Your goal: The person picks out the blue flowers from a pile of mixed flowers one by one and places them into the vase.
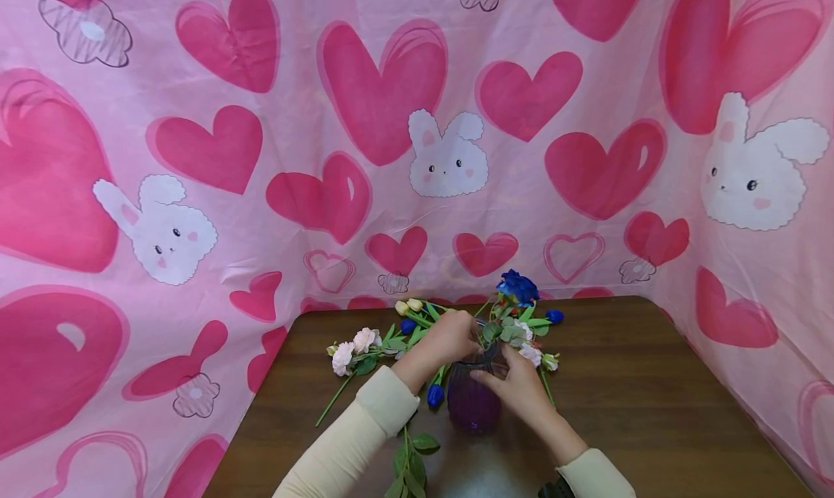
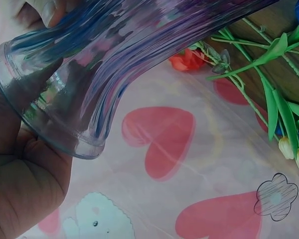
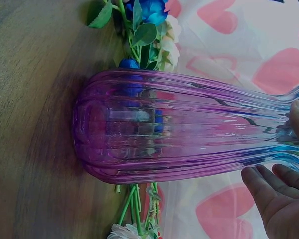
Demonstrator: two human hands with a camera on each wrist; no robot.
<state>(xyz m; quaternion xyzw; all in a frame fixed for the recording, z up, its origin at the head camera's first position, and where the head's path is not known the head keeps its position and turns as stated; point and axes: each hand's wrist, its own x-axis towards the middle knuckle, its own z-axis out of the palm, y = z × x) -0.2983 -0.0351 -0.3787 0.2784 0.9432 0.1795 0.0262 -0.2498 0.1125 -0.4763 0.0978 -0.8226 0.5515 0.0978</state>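
Note:
A ribbed glass vase (image 1: 474, 405), purple below and bluish at its flared neck, stands upright on the table. My right hand (image 1: 521, 382) holds it by the neck; in the right wrist view, the thumb and fingers of the right hand (image 3: 284, 199) lie on opposite sides of the glass. From above, my left hand (image 1: 452, 335) bends over the mouth. In the left wrist view, the left hand (image 2: 30, 184) is at the clear rim, with dark finger shapes showing through the glass. I cannot tell whether those fingers pinch anything.
Artificial flowers lie around the vase: a large blue bloom (image 1: 517, 288) behind, pale pink flowers (image 1: 343, 358) at left, a blue tulip (image 1: 435, 395) beside it and cream tulips (image 1: 408, 306). A leafy stem (image 1: 409, 465) lies in front on the brown table (image 1: 651, 411). Heart-printed cloth (image 1: 384, 93) hangs behind.

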